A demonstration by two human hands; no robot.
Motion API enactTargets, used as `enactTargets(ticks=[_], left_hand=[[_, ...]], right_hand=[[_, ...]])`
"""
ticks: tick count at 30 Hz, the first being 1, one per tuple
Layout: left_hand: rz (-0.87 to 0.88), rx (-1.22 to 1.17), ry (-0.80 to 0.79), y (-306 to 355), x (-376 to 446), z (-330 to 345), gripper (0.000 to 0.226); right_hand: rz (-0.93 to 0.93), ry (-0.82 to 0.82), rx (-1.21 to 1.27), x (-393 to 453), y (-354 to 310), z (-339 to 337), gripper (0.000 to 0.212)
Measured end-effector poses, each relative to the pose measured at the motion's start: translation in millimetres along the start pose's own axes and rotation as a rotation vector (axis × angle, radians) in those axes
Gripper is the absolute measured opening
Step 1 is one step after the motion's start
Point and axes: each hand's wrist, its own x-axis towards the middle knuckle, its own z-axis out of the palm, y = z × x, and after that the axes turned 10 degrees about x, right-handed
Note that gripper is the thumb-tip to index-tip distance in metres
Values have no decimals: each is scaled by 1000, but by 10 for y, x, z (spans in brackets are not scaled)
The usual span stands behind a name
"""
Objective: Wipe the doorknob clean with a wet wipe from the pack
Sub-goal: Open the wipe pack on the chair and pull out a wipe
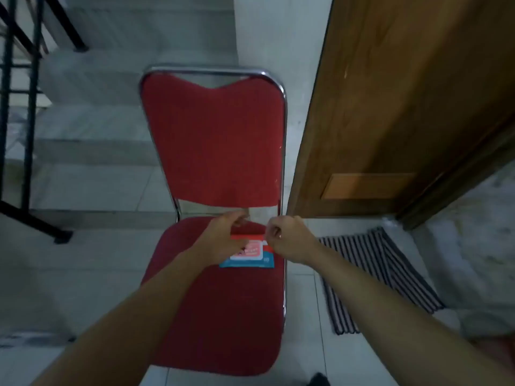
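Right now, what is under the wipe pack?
The wipe pack lies on the red chair seat. The left hand covers its left part; the right hand is at its right edge.

Wipe pack (248,253) on red chair (223,316)

wet wipe pack (250,254) label print, blurred, no text readable anywhere

pack (248,253) on chair (214,296) seat, toward its far end | left hand (220,238) and right hand (289,238) over pack | door (390,107) right of chair | mat (376,277) near door's foot | stairs (92,112) far left, railing (19,107) beside them
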Motion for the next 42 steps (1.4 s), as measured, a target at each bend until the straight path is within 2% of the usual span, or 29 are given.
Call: enactTargets(ticks=[4,9,12,16,20,22,24,27,32,34,37,39,42], left_hand=[[-11,97,33,-427,164,476,44],[18,217,129,-917,311,1067,28],[21,312,144,-1150,360,1375,27],[43,407,42,-1327,386,1520,40],[161,501,-9,-1453,423,1521,40],[212,508,17,-1462,422,1509,36],[224,490,120,-1434,403,1530,29],[142,365,286,-1382,421,1567,23],[-254,-47,521,-1365,623,1561,18],[-246,-30,578,-1357,652,1584,19],[-222,-21,534,-1425,658,1617,6],[-224,18,420,-1483,651,1668,28],[-147,145,287,-1457,616,1756,38]], right_hand=[[-2,-15,12,225,538,476,11],[-33,18,-4,394,1195,1020,23],[-53,35,3,449,1501,1291,28],[-47,110,27,479,1668,1472,33],[-25,233,85,462,1741,1567,41],[-12,296,110,451,1760,1605,43],[1,342,141,445,1771,1639,46],[-2,381,186,449,1800,1656,50],[-17,342,135,491,1849,1630,31],[-24,324,121,495,1870,1618,26],[-36,307,138,512,1889,1609,27],[-28,289,158,526,1901,1599,34],[-19,277,184,543,1906,1589,40]])
